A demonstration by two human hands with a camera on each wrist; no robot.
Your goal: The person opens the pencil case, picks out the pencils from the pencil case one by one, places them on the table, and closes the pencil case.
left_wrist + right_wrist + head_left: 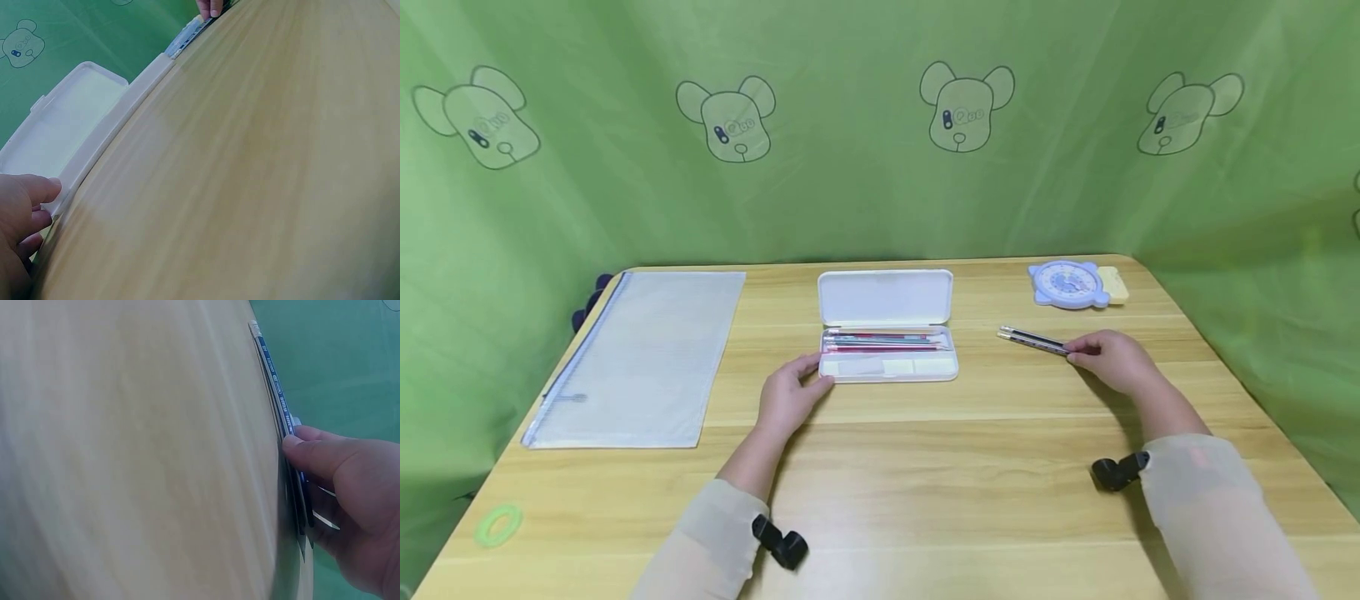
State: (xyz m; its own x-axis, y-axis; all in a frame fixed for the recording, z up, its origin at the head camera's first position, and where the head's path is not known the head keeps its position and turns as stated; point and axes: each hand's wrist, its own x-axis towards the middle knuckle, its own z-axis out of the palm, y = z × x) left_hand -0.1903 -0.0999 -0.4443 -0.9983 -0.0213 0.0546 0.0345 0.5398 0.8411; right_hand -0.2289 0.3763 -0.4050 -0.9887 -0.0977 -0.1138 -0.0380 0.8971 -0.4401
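Observation:
An open white pencil case [936,367] lies mid-table, its lid [885,297] tipped back. Several pencils [883,342] lie lengthwise in its rear compartment. My left hand [787,395] holds the case at its front left corner; in the left wrist view the thumb [47,186] is at the rim, the other fingers below it at the end. To the right, my right hand [1112,360] pinches two dark pencils [1033,339] between thumb and fingers. Their white eraser ends point left toward the case; in the right wrist view the sharpened tips stick out under the hand.
A translucent zip pouch [640,358] lies flat on the left. A green ring [498,526] is near the front left edge. At the back right sit a blue toy clock [1067,284] and a pale yellow block [1113,285]. Green curtains [850,208] surround the wooden table [940,483].

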